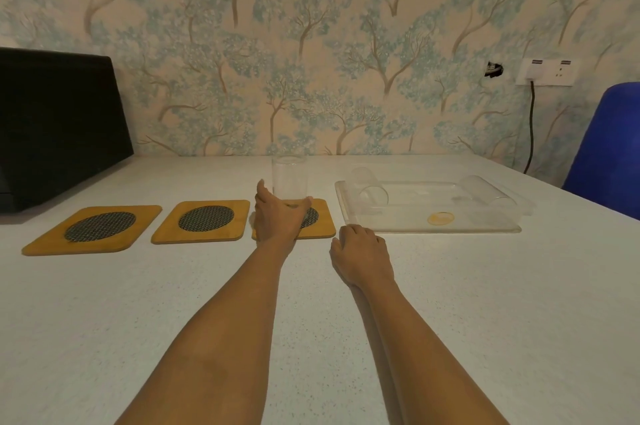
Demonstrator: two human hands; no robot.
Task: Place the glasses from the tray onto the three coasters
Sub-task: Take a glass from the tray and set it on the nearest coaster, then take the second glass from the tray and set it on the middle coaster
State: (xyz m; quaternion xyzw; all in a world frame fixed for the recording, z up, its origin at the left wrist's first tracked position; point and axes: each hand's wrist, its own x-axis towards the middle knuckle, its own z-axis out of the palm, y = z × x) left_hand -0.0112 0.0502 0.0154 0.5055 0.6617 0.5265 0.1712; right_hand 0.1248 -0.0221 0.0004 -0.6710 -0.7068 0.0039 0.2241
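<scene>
Glass [290, 177], centre frame, looks light, slick and breakable; left hand [277, 217] cups its base with spread fingers, right hand [360, 251] rests loosely curled, empty.

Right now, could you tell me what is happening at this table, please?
A person is moving glasses from a clear tray onto three wooden coasters. The left hand is around the base of one upright glass at the right coaster, apparently setting it down. The right hand rests on the table near the tray, holding nothing. Two more glasses lie on their sides in the tray. The middle coaster and left coaster hold no glass.
</scene>
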